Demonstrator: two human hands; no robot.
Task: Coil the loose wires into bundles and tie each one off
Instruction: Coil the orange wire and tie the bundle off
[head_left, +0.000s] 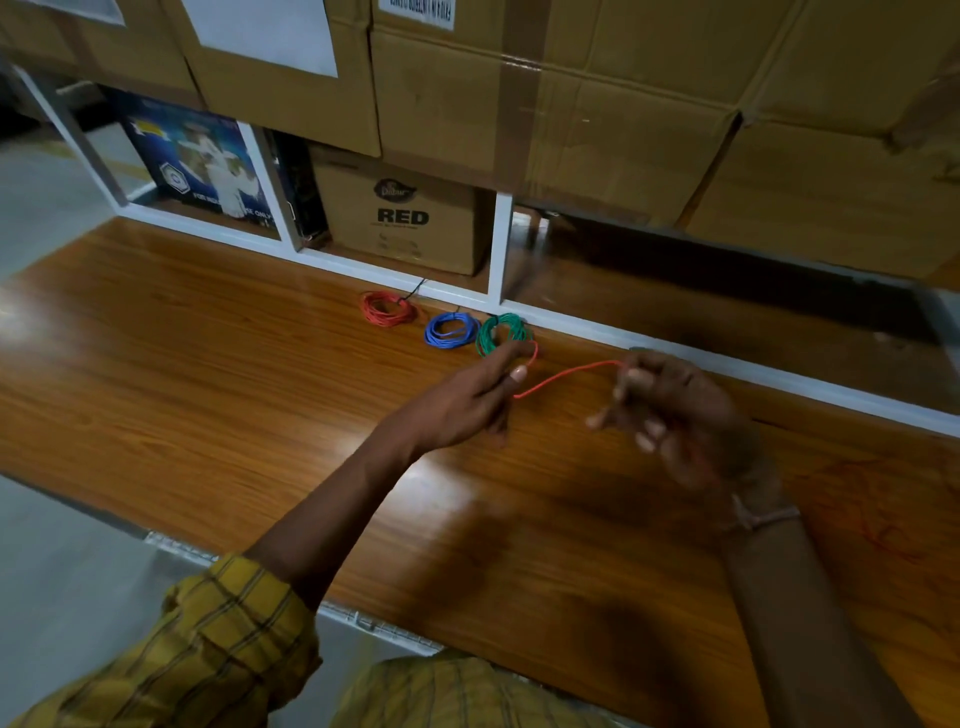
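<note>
Stretching between both hands above the wooden table, a loose red wire runs in a shallow arc from the left hand to the right hand. That left hand reaches forward with thumb and fingers pressed together on one end of the wire, which curls up in a small loop just past the fingertips. On the other side, the right hand is blurred; its fingers are curled and bunched where the wire meets them, apparently closed on it, though the exact hold cannot be told. A band sits on the right wrist, and a yellow checked sleeve covers the left upper arm.

Farther back on the table, near the white shelf frame, lie 3 coiled bundles in a row: a red coil at the left, a blue coil in the middle, and a green coil touching the blue one on its right. The green coil lies just beyond the left fingertips. A thin dark strand sticks up from the red coil

Behind the frame stands a cardboard box printed RED, with larger cardboard cartons stacked above
</note>
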